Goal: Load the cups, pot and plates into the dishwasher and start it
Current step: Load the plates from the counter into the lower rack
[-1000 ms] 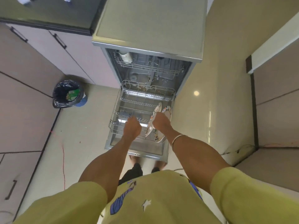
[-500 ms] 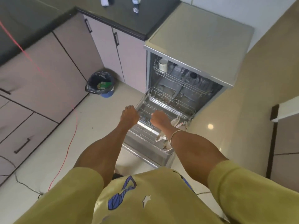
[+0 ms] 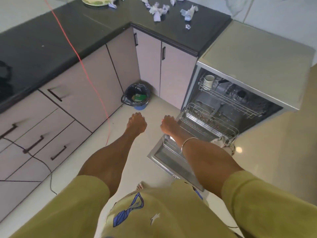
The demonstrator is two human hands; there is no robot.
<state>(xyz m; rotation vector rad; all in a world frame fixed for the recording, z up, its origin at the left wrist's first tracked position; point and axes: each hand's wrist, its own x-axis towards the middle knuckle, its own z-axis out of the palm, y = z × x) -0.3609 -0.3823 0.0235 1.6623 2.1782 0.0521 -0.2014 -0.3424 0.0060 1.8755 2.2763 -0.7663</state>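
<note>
- The dishwasher [image 3: 253, 66] stands open beside the cabinets, its door folded down to the floor and the lower rack [image 3: 205, 124] pulled out over the door, presumably so dishes can be dropped in from above.
- Plates [image 3: 224, 143] stand on edge at the front right corner of the lower rack, slotted upright, likely so water can reach both faces.
- A white cup [image 3: 208, 81] sits in the upper rack [image 3: 228, 98] at the dishwasher's back left, the usual place for light pieces.
- I see no pot in the dishwasher; if one is inside, it is hidden.
- The left hand [image 3: 136, 123] hangs over the floor to the left of the dishwasher, fingers loosely curled, holding nothing.
- The right hand [image 3: 169, 125] hovers at the left front edge of the lower rack, fingers loosely bent and also empty; whether it brushes the wire I cannot tell.
- Both hands are apart from the plates, which lie to the right of the right forearm, on the rack's far side from the hands.
- Judging by the empty hands, more dishes need fetching before the dishwasher is started.
</note>
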